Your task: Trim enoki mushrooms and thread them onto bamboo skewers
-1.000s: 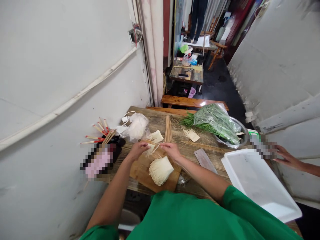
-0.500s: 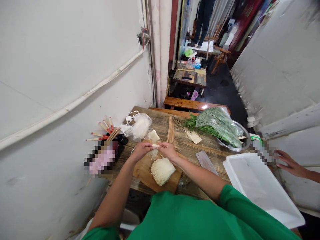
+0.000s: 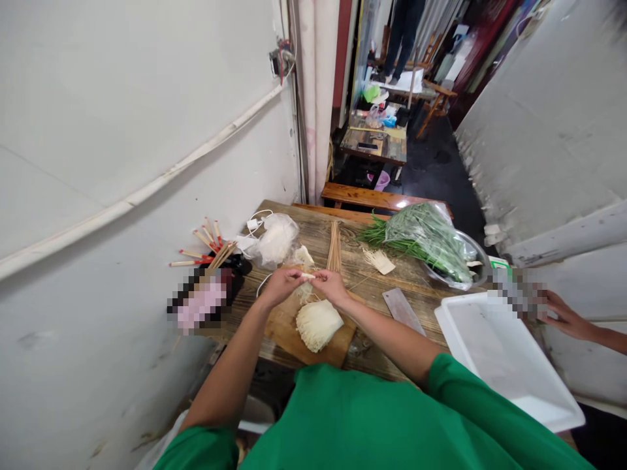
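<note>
My left hand [image 3: 285, 284] and my right hand [image 3: 331, 286] meet over a wooden cutting board [image 3: 289, 331]. Between their fingertips they pinch the two ends of a small pale roll [image 3: 308, 276], which looks like tofu skin. Loose enoki strands [image 3: 306, 292] hang or lie just below it; I cannot tell which. Closer to me, a thick bunch of enoki mushrooms [image 3: 319, 325] rests on the board. Behind the hands are a pale piece like folded tofu skin [image 3: 304, 255] and a bundle of bamboo skewers [image 3: 334, 247].
Right of the board lie a cleaver blade [image 3: 403, 311] and a pale piece with thin strands [image 3: 379, 260]. Bagged green chives [image 3: 421, 238] fill a metal bowl [image 3: 482, 258]. A white plastic tray [image 3: 519, 372] stands at right, near another person's hand [image 3: 568, 316]. A plastic bag [image 3: 277, 240] sits back left.
The whole view has shifted slightly. Both hands still pinch the small roll over the board, with little change in their grip.
</note>
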Tool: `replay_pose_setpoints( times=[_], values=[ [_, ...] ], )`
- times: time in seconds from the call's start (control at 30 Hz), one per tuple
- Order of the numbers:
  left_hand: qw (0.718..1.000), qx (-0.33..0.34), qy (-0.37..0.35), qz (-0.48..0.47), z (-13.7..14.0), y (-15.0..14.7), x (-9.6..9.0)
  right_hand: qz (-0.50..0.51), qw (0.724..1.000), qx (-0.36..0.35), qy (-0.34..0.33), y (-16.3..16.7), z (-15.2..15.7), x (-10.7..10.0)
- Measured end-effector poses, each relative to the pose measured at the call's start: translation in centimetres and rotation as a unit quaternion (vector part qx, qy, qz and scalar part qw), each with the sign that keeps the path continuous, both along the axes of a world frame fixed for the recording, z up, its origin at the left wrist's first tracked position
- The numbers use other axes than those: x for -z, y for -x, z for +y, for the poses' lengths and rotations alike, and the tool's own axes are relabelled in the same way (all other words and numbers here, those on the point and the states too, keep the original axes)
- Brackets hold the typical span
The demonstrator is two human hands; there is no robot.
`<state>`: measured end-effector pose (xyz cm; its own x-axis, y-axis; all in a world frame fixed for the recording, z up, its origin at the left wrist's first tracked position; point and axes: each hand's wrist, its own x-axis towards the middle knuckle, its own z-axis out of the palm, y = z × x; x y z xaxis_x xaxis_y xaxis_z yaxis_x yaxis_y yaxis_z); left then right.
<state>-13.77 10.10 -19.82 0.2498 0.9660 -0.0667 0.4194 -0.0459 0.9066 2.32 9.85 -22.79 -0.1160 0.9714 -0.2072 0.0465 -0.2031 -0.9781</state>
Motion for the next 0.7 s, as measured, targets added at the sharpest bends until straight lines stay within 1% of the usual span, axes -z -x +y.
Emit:
replay_pose_setpoints(
  times=[0.27, 0.57, 0.63, 0.7],
  values=[
    [0.999, -0.007, 0.021, -0.032, 0.1, 0.0, 0.3, -0.008, 1.0, 0.002, 0.005, -0.1, 0.4, -0.2],
    [0.995, -0.018, 0.043, -0.09, 0.1, 0.0, 0.7, 0.018, 0.999, 0.016, 0.022, 0.4, 0.7, -0.1],
    [0.994, -0.03, 0.044, -0.091, 0.2, 0.0, 1.0, 0.022, 0.999, 0.024, 0.034, 0.5, 0.8, -0.1],
    [0.994, -0.057, 0.039, -0.084, 0.4, 0.2, 1.4, 0.024, 0.998, 0.037, 0.049, 0.3, 0.9, -0.2]
  ],
)
